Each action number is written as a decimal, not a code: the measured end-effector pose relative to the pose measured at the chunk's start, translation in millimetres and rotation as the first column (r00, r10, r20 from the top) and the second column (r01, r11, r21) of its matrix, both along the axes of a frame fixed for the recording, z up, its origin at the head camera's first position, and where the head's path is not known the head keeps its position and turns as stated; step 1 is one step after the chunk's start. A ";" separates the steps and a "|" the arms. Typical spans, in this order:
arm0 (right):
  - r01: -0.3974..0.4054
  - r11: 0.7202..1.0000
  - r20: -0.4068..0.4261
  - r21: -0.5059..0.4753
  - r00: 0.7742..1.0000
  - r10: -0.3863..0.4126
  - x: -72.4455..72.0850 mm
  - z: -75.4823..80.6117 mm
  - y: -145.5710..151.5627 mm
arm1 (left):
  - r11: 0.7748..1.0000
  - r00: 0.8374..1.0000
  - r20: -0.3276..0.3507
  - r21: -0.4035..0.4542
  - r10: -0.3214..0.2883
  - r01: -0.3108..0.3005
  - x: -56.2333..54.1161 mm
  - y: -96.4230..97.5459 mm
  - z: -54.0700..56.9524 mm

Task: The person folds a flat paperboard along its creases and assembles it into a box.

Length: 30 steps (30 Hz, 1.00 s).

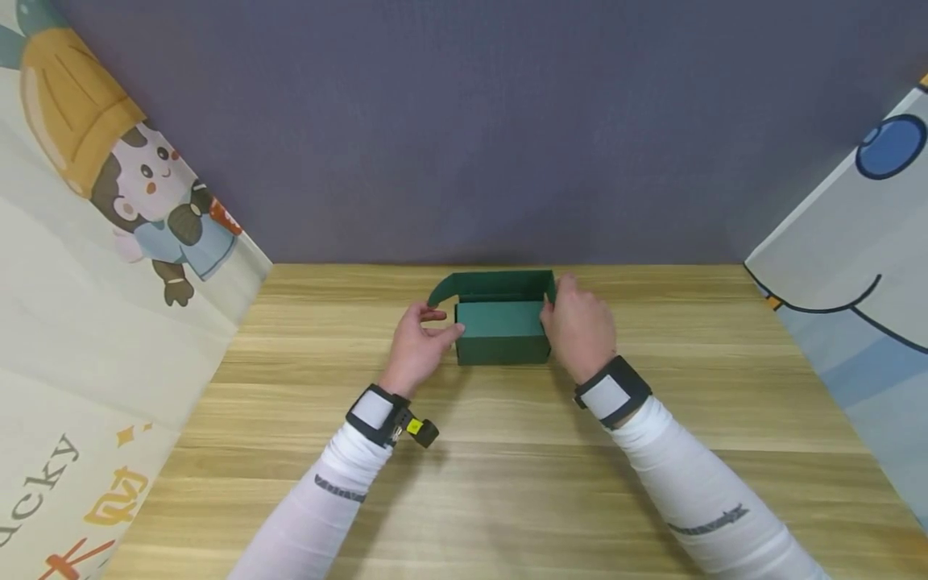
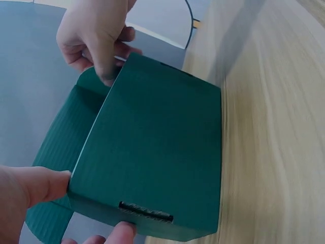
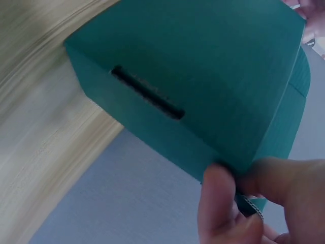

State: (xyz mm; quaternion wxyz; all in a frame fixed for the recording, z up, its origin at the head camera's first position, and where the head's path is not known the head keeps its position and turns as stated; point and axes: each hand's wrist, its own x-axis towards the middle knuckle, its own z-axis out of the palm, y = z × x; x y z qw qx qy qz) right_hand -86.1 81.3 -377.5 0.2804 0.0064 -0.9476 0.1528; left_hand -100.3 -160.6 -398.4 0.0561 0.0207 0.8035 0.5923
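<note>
A green cardboard box (image 1: 502, 350) stands on the wooden table, its lid (image 1: 500, 283) raised at the back with flaps at both ends. At its left end is my left hand (image 1: 420, 342), fingers extended; in the left wrist view fingertips touch the upper corner and the left side. My right hand (image 1: 582, 326) pinches a cardboard flap (image 3: 249, 207) at the right end between thumb and curled fingers. A narrow slot (image 3: 147, 93) runs along one edge of the box in the right wrist view. Part of the pinched flap is hidden by the fingers.
The wooden table (image 1: 500, 483) extends towards me and to both sides of the box. A dark grey-blue panel (image 1: 471, 129) rises behind it. Printed cloths with cartoon figures hang at the left (image 1: 145, 322) and right (image 1: 834, 282).
</note>
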 end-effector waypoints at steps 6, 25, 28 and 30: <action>-0.027 0.999 0.067 -0.032 0.997 0.029 1.5 0.1 1.5 | 0.996 1.000 -0.023 -0.086 -0.012 0.010 -7.0 -8.7 1.9; -0.070 0.997 0.095 -0.011 0.993 0.071 2.3 7.0 -1.3 | 0.882 0.858 -0.513 -0.417 -0.030 -0.219 -27.4 -3.9 32.6; -0.075 0.997 0.091 -0.018 0.993 0.077 2.5 8.8 -1.9 | 0.892 0.856 -0.516 -0.396 -0.020 -0.217 -23.2 2.5 34.8; -0.077 0.997 0.099 -0.031 0.992 0.080 2.6 10.5 -1.9 | 0.899 0.862 -0.507 -0.380 -0.007 -0.216 -20.4 5.5 36.3</action>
